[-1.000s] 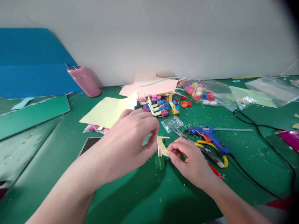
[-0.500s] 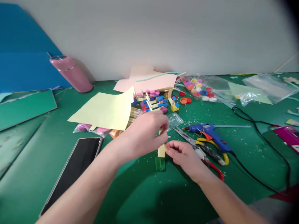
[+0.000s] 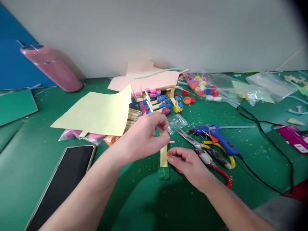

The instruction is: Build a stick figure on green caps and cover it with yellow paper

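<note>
Yellow rectangular paper strip point(image 3: 164, 157) appears light, creasable; edge holds suit. Right hand point(image 3: 189, 165) pinches one edge; left hand point(image 3: 145, 136), grasp unclear.

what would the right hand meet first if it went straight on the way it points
Likely the yellow strip, directly ahead of the right hand; whether they touch is hard to tell.

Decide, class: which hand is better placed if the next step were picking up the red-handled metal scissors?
Probably the right hand: the scissors lie just beside it. The left hand is farther away, at the upper end of the pale yellow paper strip.
</note>
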A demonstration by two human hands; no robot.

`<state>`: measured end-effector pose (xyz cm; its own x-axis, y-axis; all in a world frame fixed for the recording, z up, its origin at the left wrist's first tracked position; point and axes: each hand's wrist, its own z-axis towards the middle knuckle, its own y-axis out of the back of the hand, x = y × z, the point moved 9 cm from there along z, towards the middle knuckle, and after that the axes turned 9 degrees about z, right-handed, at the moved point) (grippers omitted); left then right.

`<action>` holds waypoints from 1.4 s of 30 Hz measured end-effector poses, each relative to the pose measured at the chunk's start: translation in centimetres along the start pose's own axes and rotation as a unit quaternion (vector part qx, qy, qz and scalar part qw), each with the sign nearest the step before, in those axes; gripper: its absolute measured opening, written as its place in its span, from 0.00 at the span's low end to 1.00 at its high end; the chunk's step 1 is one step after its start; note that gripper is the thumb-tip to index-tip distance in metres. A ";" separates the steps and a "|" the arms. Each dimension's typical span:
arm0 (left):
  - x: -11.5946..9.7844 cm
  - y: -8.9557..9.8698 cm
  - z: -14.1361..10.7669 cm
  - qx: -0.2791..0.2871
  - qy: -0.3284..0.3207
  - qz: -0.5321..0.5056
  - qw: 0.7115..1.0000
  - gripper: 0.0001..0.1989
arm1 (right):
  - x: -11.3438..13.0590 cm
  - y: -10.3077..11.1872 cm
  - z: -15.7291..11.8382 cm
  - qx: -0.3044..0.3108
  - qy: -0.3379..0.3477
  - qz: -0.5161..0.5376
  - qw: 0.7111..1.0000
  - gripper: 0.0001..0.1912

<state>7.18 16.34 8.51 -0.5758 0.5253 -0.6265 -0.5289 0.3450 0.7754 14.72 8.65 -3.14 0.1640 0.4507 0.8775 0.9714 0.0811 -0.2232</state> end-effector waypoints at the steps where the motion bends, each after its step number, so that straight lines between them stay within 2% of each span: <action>1: 0.3 -0.1 0.0 0.005 0.010 -0.012 1.000 0.03 | 0.1 0.0 -0.1 0.004 0.003 -0.001 1.000 0.13; 7: 1.1 -0.7 0.0 0.016 0.028 -0.064 0.997 0.04 | 0.3 0.0 -0.2 0.006 0.005 0.005 1.000 0.11; 10: 1.5 -0.9 -0.3 0.007 0.027 -0.077 0.997 0.02 | 0.2 0.1 0.0 0.008 0.009 0.005 1.000 0.11; 14: 2.8 -1.1 -1.4 -0.005 0.052 -0.089 0.995 0.16 | -0.1 0.3 0.1 0.008 0.010 -0.003 1.000 0.12; 17: 4.0 -1.5 -2.3 0.011 0.081 -0.058 0.995 0.20 | -0.2 0.3 0.2 0.010 0.005 -0.017 1.000 0.12; 22: 4.7 -2.5 -3.3 0.035 0.092 -0.028 0.995 0.17 | -0.4 0.2 0.3 0.007 -0.006 -0.032 0.999 0.13; 27: 4.9 -3.4 -3.4 0.051 0.093 -0.045 0.993 0.13 | -0.6 0.4 0.4 0.001 -0.002 -0.042 0.999 0.11; 36: 4.2 -3.3 -3.3 0.060 0.077 -0.044 0.994 0.10 | -0.9 0.7 0.5 -0.016 0.004 -0.060 0.998 0.09; 42: 4.4 -4.0 -3.3 0.088 0.076 -0.059 0.991 0.09 | -0.7 0.6 0.5 -0.018 0.000 -0.080 0.997 0.07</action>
<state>4.71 14.65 2.39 -0.6115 0.3539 -0.7077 -0.4884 0.5349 0.6894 15.13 8.84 -4.09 0.0057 0.4347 0.9006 0.9907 0.1198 -0.0641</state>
